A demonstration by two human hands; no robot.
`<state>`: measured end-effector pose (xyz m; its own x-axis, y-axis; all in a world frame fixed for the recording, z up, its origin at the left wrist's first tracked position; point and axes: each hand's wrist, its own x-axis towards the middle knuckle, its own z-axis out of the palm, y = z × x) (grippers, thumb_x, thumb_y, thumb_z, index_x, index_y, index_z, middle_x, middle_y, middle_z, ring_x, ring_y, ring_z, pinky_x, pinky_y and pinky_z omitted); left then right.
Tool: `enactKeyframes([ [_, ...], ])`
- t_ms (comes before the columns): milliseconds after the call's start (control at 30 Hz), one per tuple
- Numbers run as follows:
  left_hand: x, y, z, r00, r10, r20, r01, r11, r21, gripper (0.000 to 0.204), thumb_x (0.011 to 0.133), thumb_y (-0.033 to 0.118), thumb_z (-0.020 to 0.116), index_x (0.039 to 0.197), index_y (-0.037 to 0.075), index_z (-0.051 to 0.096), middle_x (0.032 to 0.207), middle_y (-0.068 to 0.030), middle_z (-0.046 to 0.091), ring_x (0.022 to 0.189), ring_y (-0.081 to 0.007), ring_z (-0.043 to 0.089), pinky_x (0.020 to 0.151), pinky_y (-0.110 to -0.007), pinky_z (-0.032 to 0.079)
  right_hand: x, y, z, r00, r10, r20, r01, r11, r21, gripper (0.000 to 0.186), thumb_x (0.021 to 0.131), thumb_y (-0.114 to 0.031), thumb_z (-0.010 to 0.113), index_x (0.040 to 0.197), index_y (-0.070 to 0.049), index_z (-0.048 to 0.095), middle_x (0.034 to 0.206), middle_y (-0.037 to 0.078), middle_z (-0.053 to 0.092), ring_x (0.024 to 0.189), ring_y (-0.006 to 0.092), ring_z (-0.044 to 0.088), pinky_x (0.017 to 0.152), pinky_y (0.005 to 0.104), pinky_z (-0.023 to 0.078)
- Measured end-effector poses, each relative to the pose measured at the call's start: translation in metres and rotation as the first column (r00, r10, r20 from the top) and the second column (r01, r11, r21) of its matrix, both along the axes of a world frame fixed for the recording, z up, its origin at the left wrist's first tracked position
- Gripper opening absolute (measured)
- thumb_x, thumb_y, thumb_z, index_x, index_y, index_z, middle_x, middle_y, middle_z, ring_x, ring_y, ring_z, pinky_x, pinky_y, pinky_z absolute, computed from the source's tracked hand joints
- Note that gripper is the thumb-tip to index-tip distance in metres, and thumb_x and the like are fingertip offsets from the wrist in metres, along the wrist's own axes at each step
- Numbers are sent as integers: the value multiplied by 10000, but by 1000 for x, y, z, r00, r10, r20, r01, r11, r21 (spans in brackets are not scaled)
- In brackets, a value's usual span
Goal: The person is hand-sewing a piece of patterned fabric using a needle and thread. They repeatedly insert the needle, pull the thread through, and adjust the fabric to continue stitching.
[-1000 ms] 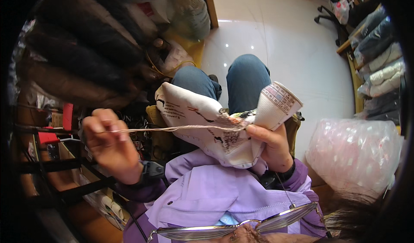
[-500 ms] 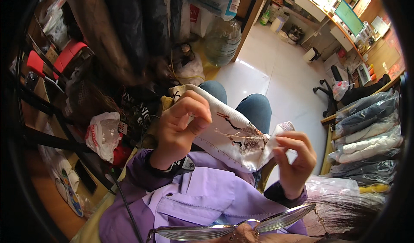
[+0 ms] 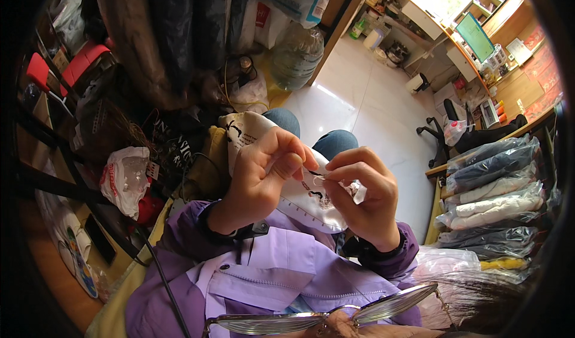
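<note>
A white cross-stitch cloth (image 3: pixel 303 209) with dark stitched figures drapes over my lap, partly hidden by my hands. Above it, my left hand (image 3: pixel 263 173) is closed in a pinch of thumb and forefinger; whatever sits between those fingertips is too small to name. Close to it on the right, my right hand (image 3: pixel 365 191) pinches a fine pale thread (image 3: pixel 317 178), a short curve of which shows between the two hands. The fingertips of both hands nearly meet.
Left of me lie a white plastic bag (image 3: pixel 126 179) and a red-backed seat (image 3: pixel 84 68). A large clear water bottle (image 3: pixel 296 59) stands ahead. Wrapped folded clothes (image 3: pixel 494 200) are stacked at right, with an office chair (image 3: pixel 446 131) and a monitor (image 3: pixel 475 36) beyond.
My hands, wide apart before with pale thread over the cloth, have come together. The right hand has moved left and its fingers are now close to the left hand's pinch.
</note>
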<state>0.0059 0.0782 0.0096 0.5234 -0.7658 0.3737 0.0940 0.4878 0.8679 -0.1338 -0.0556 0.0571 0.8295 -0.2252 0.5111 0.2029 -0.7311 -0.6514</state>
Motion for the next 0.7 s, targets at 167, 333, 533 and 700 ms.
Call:
enactKeyframes([
  [167, 1, 1, 5, 972, -179, -149, 185, 982, 28, 216, 1041, 266, 532, 1025, 59, 473, 830, -86, 655, 646, -93, 593, 642, -219, 498, -3, -9, -2, 971, 239, 15, -218, 857, 466, 78, 935, 13, 596, 972, 25, 528, 952, 108, 652, 858, 167, 630, 779, 297, 499],
  [333, 0, -10, -1, 953, -244, -183, 239, 970, -44, 271, 1034, 324, 534, 1028, 63, 464, 749, -29, 550, 602, -75, 476, 566, -208, 408, -8, -19, -4, 905, 410, 110, -312, 467, 828, 134, 1026, -98, 539, 1027, 19, 474, 870, 77, 609, 771, 126, 570, 729, 273, 469],
  [533, 11, -11, -12, 965, -226, -135, 211, 970, -118, 182, 1041, 241, 547, 1032, 63, 506, 745, 9, 494, 613, -38, 394, 571, -186, 334, -35, -30, 20, 975, 159, -155, -15, 742, 670, 74, 937, -27, 675, 954, 22, 622, 835, -2, 600, 738, 49, 535, 667, 203, 420],
  [700, 7, -12, -9, 970, -204, -132, 190, 976, -110, 148, 1044, 197, 537, 1025, 53, 505, 736, 9, 496, 622, -41, 410, 586, -190, 349, -36, -26, 15, 980, 91, -175, 39, 780, 625, 78, 926, -10, 674, 978, 25, 628, 821, -2, 626, 766, 60, 566, 691, 215, 448],
])
